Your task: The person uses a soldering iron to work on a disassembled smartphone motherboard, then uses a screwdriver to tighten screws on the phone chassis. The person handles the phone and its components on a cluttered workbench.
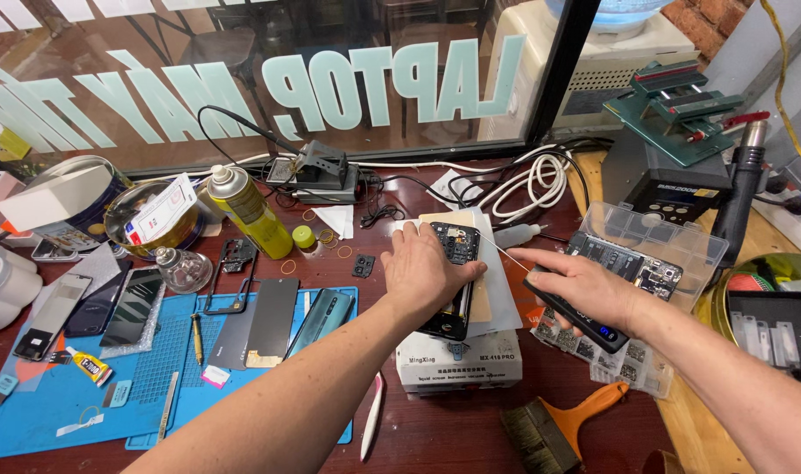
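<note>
Head view, looking down on a cluttered repair surface (470,430). My left hand (427,268) lies flat, fingers together, pressing on an opened phone (457,281) with its back off and board exposed. The phone rests on a pale heating pad (497,290) atop a white box-shaped unit (457,364), near the middle of the scene. My right hand (585,285) is clamped around a dark handheld tool (585,320), index finger stretched along it. A thin wire or needle (497,250) runs from the tool toward the phone's far right edge; whether its tip touches the phone, I cannot tell.

Judgement on handling: the left hand should hold the phone square on the pad, palm clear of the edge being worked. The fine tip calls for a shallow angle and light pressure, since the exposed board sits just beside it. A clear parts box (655,241) stands right of the tool, and a brush (554,426) lies nearer; both are close enough to snag the right wrist.
</note>
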